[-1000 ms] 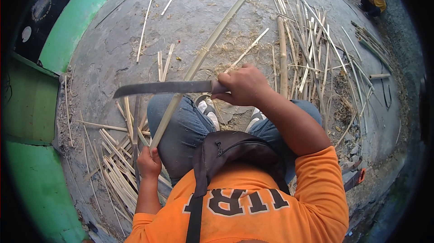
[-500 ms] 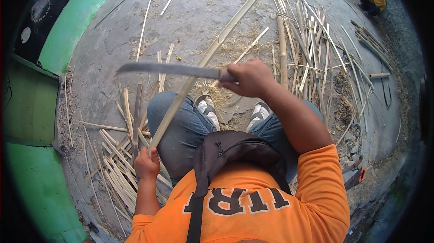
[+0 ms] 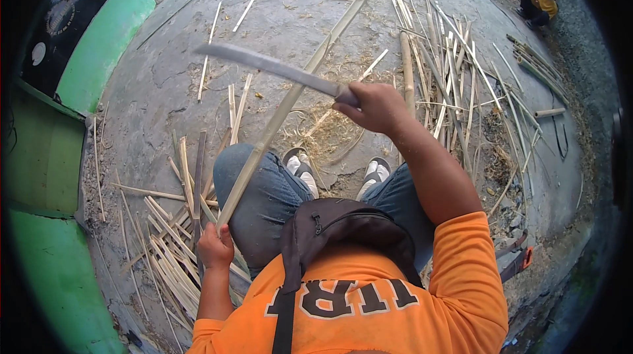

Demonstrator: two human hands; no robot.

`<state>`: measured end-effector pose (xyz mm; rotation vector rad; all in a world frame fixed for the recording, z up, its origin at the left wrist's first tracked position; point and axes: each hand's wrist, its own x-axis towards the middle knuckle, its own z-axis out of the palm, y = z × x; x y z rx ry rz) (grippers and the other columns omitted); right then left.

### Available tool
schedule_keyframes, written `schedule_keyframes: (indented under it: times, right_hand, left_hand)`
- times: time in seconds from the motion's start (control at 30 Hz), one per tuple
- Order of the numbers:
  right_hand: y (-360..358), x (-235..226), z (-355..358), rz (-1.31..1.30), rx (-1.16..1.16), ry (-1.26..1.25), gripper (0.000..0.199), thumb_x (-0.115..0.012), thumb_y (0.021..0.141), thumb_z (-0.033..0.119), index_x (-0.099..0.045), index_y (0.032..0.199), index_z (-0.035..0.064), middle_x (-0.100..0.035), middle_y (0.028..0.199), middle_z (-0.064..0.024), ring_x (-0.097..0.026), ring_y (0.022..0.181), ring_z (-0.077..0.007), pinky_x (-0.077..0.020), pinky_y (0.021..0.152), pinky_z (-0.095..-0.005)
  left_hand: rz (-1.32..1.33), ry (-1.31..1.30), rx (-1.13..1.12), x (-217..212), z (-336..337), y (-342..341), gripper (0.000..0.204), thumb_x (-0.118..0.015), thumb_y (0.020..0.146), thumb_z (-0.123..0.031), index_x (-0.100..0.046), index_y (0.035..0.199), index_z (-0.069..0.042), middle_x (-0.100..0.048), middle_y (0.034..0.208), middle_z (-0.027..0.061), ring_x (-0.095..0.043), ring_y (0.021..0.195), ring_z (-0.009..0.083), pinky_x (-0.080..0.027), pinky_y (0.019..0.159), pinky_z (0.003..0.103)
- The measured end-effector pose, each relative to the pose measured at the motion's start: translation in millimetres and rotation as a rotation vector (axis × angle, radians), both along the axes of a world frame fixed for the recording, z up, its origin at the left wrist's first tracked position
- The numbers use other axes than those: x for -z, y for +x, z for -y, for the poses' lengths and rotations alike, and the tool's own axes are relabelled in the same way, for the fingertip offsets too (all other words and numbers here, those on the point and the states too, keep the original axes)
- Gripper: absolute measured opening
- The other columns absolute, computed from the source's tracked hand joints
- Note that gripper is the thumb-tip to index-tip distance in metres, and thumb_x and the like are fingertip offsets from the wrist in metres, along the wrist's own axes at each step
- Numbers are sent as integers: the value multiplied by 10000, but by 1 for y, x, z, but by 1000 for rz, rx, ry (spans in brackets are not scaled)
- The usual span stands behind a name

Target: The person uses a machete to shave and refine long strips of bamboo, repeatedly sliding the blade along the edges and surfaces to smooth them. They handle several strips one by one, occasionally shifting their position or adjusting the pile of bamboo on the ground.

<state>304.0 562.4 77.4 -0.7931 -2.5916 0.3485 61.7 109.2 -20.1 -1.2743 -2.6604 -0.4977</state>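
A long split bamboo strip [image 3: 273,120] slants from beside my left thigh up and away to the right, over the ground. My left hand [image 3: 215,246] is closed round its near end. In my right hand [image 3: 376,109] is the handle of a machete [image 3: 270,66], held out in front of my knees. Its long, slightly curved grey blade points left and crosses the strip around mid-length. Whether the blade touches the strip I cannot tell. The blade's tip is a little blurred.
Split bamboo pieces [image 3: 175,265] lie heaped at my left, and a larger scatter of bamboo strips [image 3: 455,70] spreads at the right. Pale shavings [image 3: 323,131] cover the ground before my feet. A saw [image 3: 517,260] lies by my right side. Another person [image 3: 537,1] crouches far right.
The machete has tilted, its tip rising and moving right while the handle shifts slightly right. My left hand stays on the strip's near end, a little lower.
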Motion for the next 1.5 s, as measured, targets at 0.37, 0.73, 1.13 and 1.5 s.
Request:
schedule_keyframes:
  times: [0.37,0.73,1.13,1.5]
  right_hand:
    - [3,9,-38,-70,38,-65,433,-728,916,594,-704,900,162,-745,794,-91,-732,716,-306,-570,681,-442]
    - [-6,2,22,75,-197,81,474,-715,912,597,-633,852,133,-674,693,-79,-710,670,-332,-539,699,-444]
    - [18,16,-57,-87,294,-145,499,-676,944,635,-734,963,140,-747,815,-139,-751,782,-339,-582,720,-470]
    - [-20,17,24,179,-378,225,542,-630,919,709,-626,875,169,-674,665,-41,-724,666,-288,-531,726,-445]
  left_hand:
    - [-36,67,5,12,0,-4,617,-434,1066,-604,-536,842,-38,-604,715,237,-625,697,508,-486,606,583]
    - [-70,13,10,8,-1,-4,622,-429,1062,-611,-522,830,-42,-611,726,245,-620,681,513,-478,594,595]
    - [-67,-16,3,-3,-6,-8,628,-432,1053,-623,-525,841,-40,-617,727,253,-628,686,519,-482,600,602]
    - [-74,-14,22,-7,-5,-6,625,-431,1058,-617,-512,829,-42,-601,711,239,-619,676,517,-482,591,585]
